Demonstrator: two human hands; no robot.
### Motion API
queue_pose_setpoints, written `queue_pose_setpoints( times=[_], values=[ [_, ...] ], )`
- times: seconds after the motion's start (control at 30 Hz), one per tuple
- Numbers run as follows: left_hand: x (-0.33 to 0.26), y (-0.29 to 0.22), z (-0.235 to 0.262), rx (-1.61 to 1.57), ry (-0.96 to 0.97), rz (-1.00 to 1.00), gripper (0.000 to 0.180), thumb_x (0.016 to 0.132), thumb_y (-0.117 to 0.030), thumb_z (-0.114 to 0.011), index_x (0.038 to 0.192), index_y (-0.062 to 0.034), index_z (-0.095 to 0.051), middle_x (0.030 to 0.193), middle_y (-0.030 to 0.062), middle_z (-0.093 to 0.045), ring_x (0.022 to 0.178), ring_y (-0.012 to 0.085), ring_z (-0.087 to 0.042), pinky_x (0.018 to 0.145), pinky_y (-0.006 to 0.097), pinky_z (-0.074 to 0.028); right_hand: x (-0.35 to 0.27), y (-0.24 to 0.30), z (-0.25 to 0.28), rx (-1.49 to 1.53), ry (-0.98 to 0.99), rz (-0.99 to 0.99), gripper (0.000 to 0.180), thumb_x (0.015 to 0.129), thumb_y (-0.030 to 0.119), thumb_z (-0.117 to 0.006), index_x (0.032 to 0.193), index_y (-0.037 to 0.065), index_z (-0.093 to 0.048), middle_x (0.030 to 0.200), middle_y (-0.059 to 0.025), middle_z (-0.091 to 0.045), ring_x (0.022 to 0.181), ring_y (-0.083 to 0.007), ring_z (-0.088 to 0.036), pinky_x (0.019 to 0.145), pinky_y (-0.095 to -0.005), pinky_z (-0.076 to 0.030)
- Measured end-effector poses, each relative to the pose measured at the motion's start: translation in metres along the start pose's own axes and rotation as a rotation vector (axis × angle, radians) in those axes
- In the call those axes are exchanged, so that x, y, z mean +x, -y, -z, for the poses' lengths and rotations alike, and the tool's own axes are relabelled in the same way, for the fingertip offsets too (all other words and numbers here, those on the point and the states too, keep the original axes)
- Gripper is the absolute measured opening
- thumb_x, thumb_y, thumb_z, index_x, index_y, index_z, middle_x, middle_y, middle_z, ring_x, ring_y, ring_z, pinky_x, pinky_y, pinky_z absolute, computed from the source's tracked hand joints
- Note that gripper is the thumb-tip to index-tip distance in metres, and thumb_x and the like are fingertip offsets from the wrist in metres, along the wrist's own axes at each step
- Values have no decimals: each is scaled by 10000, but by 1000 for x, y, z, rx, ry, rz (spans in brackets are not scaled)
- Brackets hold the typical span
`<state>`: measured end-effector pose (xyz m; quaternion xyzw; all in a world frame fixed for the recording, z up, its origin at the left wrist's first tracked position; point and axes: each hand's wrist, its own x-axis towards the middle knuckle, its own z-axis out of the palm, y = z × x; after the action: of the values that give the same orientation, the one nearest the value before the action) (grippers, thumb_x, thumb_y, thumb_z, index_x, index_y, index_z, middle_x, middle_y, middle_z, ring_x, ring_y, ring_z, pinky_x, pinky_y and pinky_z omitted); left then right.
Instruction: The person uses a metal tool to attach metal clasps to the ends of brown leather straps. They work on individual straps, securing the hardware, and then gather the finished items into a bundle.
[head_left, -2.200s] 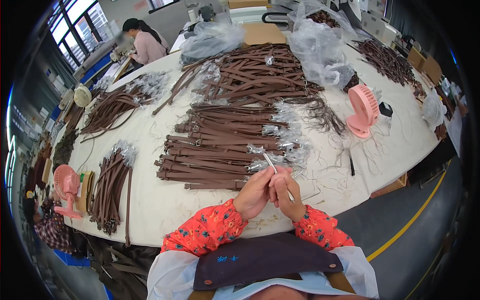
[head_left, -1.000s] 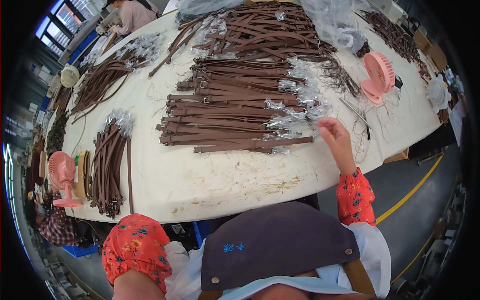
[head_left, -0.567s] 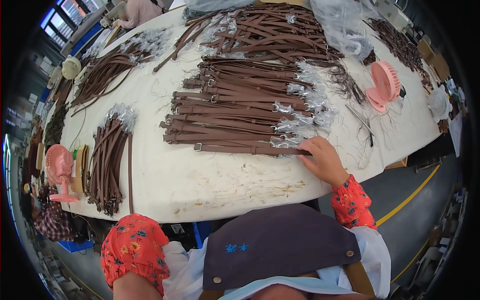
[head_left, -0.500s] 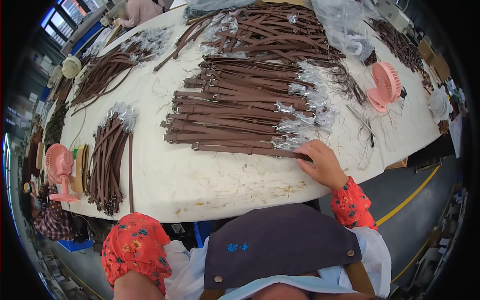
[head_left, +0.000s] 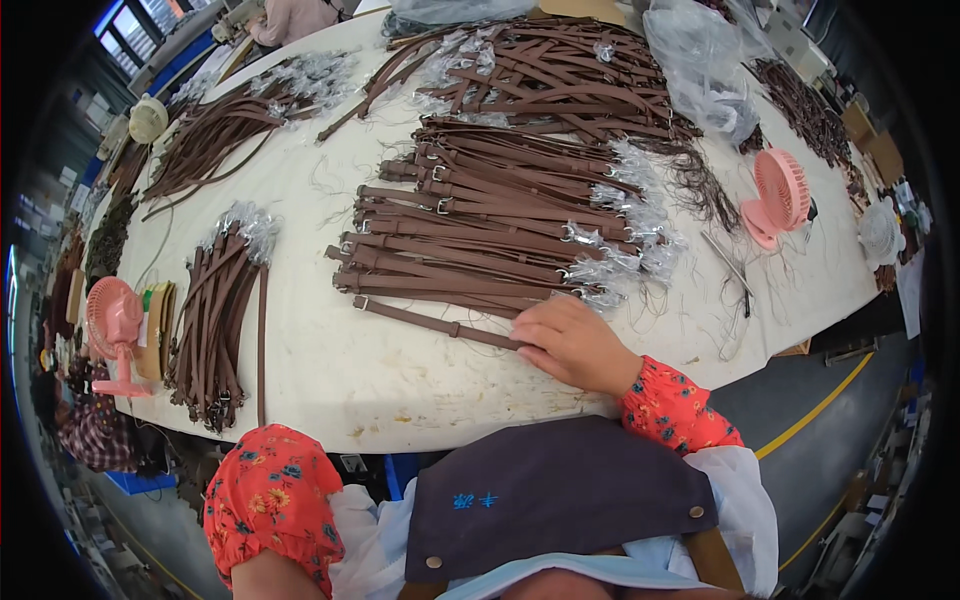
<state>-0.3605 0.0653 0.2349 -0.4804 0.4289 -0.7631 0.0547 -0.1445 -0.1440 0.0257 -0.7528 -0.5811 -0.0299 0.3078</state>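
Note:
My right hand (head_left: 572, 347) is closed on a narrow brown strap (head_left: 430, 322) at the near edge of the middle pile. A metal buckle (head_left: 361, 302) shows on the strap's left end, and its other end is hidden by my hand. The strap lies at a slant, its left part apart from the pile. Behind it, a pile of similar brown straps (head_left: 490, 225) lies sideways, with buckles to the left and clear plastic wrapping (head_left: 600, 265) around metal fittings to the right. Only the red flowered sleeve (head_left: 270, 490) of my left arm shows; the left hand is hidden.
At the left lies a smaller strap bundle (head_left: 213, 330) beside a pink fan (head_left: 117, 325). Scissors (head_left: 730, 268) and another pink fan (head_left: 780, 190) are at the right. More straps (head_left: 570, 70) and a plastic bag (head_left: 697, 70) lie at the back. A person (head_left: 295, 20) sits beyond.
My right hand has moved left and slightly nearer along the front of the pile. The strap's near part has swung toward me, away from the pile.

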Motion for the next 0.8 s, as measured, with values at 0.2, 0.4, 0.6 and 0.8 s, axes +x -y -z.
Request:
queue_pose_setpoints(
  times=[0.2,0.4,0.6,0.8],
  values=[
    [-74,-3,-4,-82,-17,389,286,954,-307,-553,1152,-105,-598,1186,35,-615,1109,240,-534,930,411,-426,30,-16,-1,-244,-43,-134,614,749,226,-777,1290,69,-534,1288,-147,-534,1212,-329,-489,1106,-485,-354],
    [-208,-43,-40,-473,1517,1009,1050,705,-572,-767,1497,-66,-301,1555,204,-255,1462,373,-209,1171,563,-150,19,-11,2,-107,78,-92,533,712,123,-746,1219,59,-594,1215,-139,-558,1130,-332,-523,970,-440,-443],
    [-243,-64,-34,-568,1530,1070,930,655,-526,-806,1387,-66,-461,1320,139,-516,1231,311,-484,1071,486,-324,-2,-4,11,5,131,14,434,792,107,-705,1213,77,-606,1158,-90,-601,1123,-300,-538,971,-417,-449],
    [-235,-75,-19,-535,1416,723,473,767,-201,-698,1225,-125,-603,1050,-3,-616,947,170,-581,859,351,-452,-8,-29,37,-93,-35,-166,406,850,180,-687,1225,62,-587,1183,-105,-610,1145,-317,-542,1000,-446,-430]
  ],
)
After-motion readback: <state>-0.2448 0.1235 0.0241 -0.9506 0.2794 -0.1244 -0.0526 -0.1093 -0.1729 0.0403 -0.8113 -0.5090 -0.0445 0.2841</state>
